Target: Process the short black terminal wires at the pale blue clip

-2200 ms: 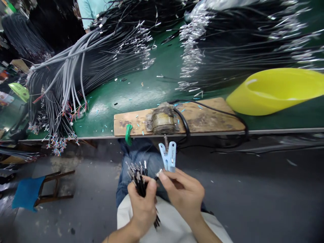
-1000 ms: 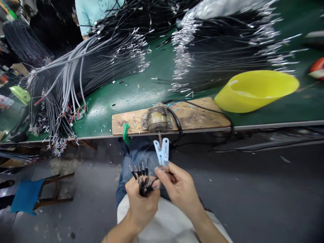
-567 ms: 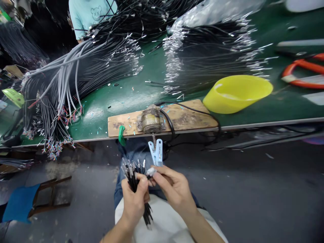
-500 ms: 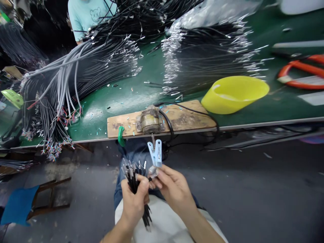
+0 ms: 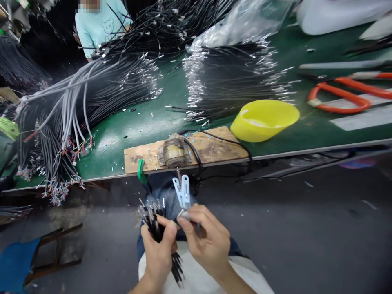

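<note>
My left hand (image 5: 159, 255) is closed round a bundle of short black wires (image 5: 152, 218) with metal tips that fan upward. My right hand (image 5: 206, 241) pinches the metal end of one wire (image 5: 181, 213) beside the bundle, just under a light blue plastic clip (image 5: 183, 191). The clip sits on the shaft of a small motor (image 5: 173, 150) fixed to a wooden board (image 5: 214, 148) at the table's near edge.
A yellow bowl (image 5: 265, 119) stands right of the board on the green table (image 5: 147, 122). Heaps of black wires (image 5: 229, 77) and grey cables (image 5: 67, 106) fill the back and left. Orange-handled scissors (image 5: 339, 96) lie far right. Another person in a teal shirt (image 5: 101, 24) sits opposite. A stool (image 5: 45, 253) stands lower left.
The view has swung right, shifting the table leftward and revealing the scissors. My hands stay together below the clip; the right fingers have moved onto one wire's end.
</note>
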{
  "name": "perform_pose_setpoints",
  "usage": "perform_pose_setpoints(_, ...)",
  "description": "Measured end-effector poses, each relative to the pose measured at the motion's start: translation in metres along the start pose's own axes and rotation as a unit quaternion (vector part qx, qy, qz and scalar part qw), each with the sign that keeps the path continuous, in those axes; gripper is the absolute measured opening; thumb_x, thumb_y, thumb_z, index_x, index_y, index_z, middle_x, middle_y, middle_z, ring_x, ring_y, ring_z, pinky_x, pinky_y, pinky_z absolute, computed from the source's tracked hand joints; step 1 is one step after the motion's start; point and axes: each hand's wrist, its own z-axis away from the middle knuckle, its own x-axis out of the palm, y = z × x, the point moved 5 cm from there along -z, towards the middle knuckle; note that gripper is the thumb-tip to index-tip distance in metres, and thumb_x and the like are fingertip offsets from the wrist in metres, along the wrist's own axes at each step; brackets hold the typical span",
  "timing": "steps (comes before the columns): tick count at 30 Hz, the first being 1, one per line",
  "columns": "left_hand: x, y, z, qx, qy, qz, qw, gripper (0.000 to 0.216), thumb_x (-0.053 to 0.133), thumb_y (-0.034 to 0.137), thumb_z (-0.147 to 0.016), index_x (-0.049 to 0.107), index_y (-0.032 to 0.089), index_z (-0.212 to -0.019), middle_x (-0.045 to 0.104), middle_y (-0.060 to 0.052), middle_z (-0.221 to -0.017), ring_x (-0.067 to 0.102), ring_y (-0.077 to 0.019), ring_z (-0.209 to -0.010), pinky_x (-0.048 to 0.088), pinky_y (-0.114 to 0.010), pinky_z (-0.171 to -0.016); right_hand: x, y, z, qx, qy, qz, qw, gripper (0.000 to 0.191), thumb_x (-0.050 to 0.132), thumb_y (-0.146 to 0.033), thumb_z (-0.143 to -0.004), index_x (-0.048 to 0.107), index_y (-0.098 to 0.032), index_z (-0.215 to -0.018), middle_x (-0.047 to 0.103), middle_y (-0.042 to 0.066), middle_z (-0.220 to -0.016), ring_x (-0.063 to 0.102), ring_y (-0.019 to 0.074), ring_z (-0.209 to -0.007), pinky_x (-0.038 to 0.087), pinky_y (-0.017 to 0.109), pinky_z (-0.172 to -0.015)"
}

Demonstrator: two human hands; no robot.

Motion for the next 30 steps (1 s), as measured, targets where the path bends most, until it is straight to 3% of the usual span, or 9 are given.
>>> perform_pose_setpoints(2, -0.002, -0.001, -0.002, -0.015, -0.007, -0.006, 1.0, 0.049, 0.044, 0.068, -0.075, 0.054, 0.022, -0.061, 0.031, 0.005, -0.039, 0.03, -0.0078, -0.03, 0.03, -0.023, -0.027, 0.002, 0.002, 0.0, 0.006, -0.035, -0.025, 0.999, 0.019, 0.055, -0.01, -0.077, 0.054, -0.021, -0.061, 0.051, -0.002, -0.055, 0.045, 0.0125, -0.048, 0.037, 0.023, -0.045)
perform_pose_setpoints(6, -0.007, -0.004, -0.005, -0.014, -0.002, -0.008, 1.0, 0.05, 0.045, 0.068, -0.074, 0.059, 0.021, -0.063, 0.04, 0.003, -0.04, 0.035, -0.0094, -0.031, 0.033, -0.024, -0.029, 0.003, 0.022, 0.002, 0.126, -0.087, -0.126, 0.98, 0.013, 0.058, -0.023, -0.079, 0.058, -0.02, -0.066, 0.053, 0.0, -0.06, 0.05, 0.0149, -0.053, 0.042, 0.024, -0.049)
perform_pose_setpoints(10, -0.011, -0.005, -0.01, 0.011, 0.001, -0.025, 1.0, 0.049, 0.046, 0.065, -0.077, 0.061, 0.02, -0.064, 0.04, 0.003, -0.037, 0.034, -0.0083, -0.028, 0.033, -0.023, -0.027, 0.007, 0.029, 0.003, 0.197, -0.142, -0.184, 0.952, 0.016, 0.063, -0.032, -0.077, 0.062, -0.019, -0.067, 0.055, 0.002, -0.067, 0.053, 0.0168, -0.063, 0.045, 0.026, -0.059)
perform_pose_setpoints(12, -0.011, -0.002, -0.014, 0.044, -0.011, -0.031, 0.998, 0.05, 0.048, 0.064, -0.076, 0.062, 0.019, -0.059, 0.041, 0.003, -0.035, 0.033, -0.0078, -0.026, 0.032, -0.023, -0.025, 0.011, 0.03, 0.004, 0.263, -0.165, -0.258, 0.915, 0.024, 0.066, -0.04, -0.074, 0.061, -0.019, -0.066, 0.053, 0.001, -0.065, 0.052, 0.0165, -0.062, 0.044, 0.027, -0.058)
perform_pose_setpoints(16, -0.007, 0.009, -0.022, 0.081, -0.034, -0.031, 0.996, 0.052, 0.052, 0.065, -0.073, 0.062, 0.02, -0.048, 0.054, -0.003, -0.038, 0.047, -0.0135, -0.031, 0.042, -0.028, -0.03, 0.022, 0.031, 0.005, 0.388, -0.2, -0.408, 0.802, 0.039, 0.075, -0.052, -0.056, 0.059, -0.017, -0.059, 0.044, -0.003, -0.053, 0.039, 0.0099, -0.047, 0.033, 0.022, -0.046)
perform_pose_setpoints(18, -0.006, 0.014, -0.023, 0.079, -0.039, -0.018, 0.996, 0.049, 0.056, 0.064, -0.071, 0.063, 0.021, -0.047, 0.06, -0.006, -0.044, 0.055, -0.0178, -0.039, 0.049, -0.032, -0.039, 0.027, 0.033, 0.001, 0.411, -0.222, -0.424, 0.776, 0.038, 0.076, -0.047, -0.053, 0.055, -0.015, -0.051, 0.037, -0.006, -0.047, 0.028, 0.0067, -0.042, 0.023, 0.021, -0.041)
perform_pose_setpoints(22, -0.01, 0.023, -0.02, 0.088, -0.049, 0.006, 0.995, 0.039, 0.066, 0.057, -0.065, 0.068, 0.021, -0.053, 0.064, -0.007, -0.049, 0.06, -0.0208, -0.045, 0.053, -0.035, -0.046, 0.025, 0.042, -0.021, 0.407, -0.174, -0.384, 0.811, 0.034, 0.075, -0.038, -0.055, 0.052, -0.016, -0.045, 0.033, -0.007, -0.043, 0.02, 0.0059, -0.041, 0.017, 0.021, -0.039)
perform_pose_setpoints(25, -0.017, 0.028, -0.018, 0.102, -0.03, 0.009, 0.994, 0.031, 0.07, 0.051, -0.064, 0.069, 0.021, -0.057, 0.066, -0.006, -0.051, 0.061, -0.0206, -0.046, 0.053, -0.034, -0.046, 0.021, 0.047, -0.038, 0.393, -0.12, -0.351, 0.841, 0.036, 0.069, -0.047, -0.064, 0.056, -0.016, -0.051, 0.039, -0.005, -0.045, 0.029, 0.0078, -0.042, 0.028, 0.021, -0.04)
perform_pose_setpoints(30, -0.015, 0.035, -0.02, 0.139, 0.019, 0.01, 0.99, 0.032, 0.068, 0.054, -0.065, 0.067, 0.023, -0.057, 0.066, -0.006, -0.051, 0.061, -0.0201, -0.046, 0.052, -0.034, -0.044, 0.026, 0.042, -0.048, 0.381, -0.136, -0.328, 0.854, 0.045, 0.065, -0.06, -0.064, 0.064, -0.016, -0.059, 0.056, 0.001, -0.054, 0.048, 0.0125, -0.049, 0.042, 0.023, -0.047)
